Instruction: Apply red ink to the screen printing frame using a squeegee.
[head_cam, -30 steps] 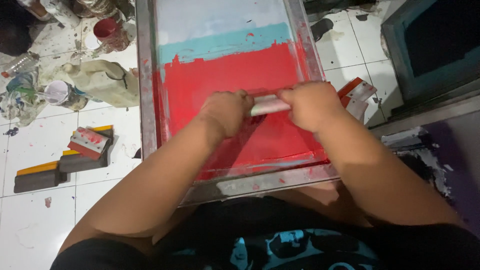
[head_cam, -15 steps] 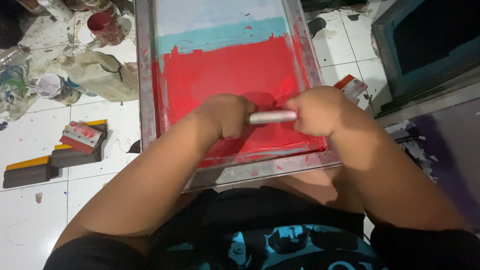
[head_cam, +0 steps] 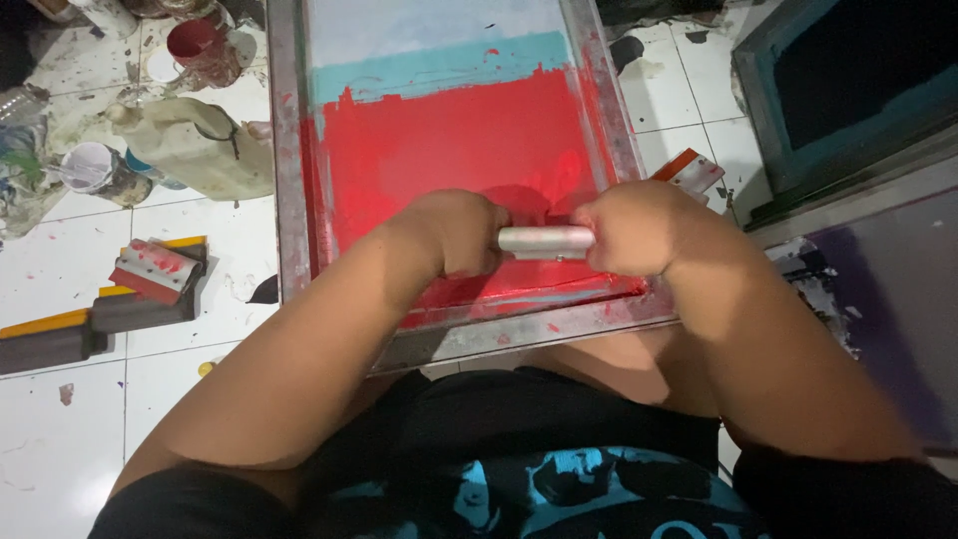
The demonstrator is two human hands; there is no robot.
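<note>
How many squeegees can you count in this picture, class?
4: one gripped by both hands on the red screen, two on the floor tiles at left, one behind the right hand. Others may be hidden.

Screen point(head_cam: 449, 140) red, teal, pale blue; squeegee handle point(head_cam: 544, 241) silver.

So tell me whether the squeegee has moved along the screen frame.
Yes. The squeegee has come toward the person, closer to the near rail of the frame.

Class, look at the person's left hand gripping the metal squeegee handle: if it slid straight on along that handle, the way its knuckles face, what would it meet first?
Most likely the right hand. The left hand faces it along the squeegee handle, with only bare metal between them.
</note>
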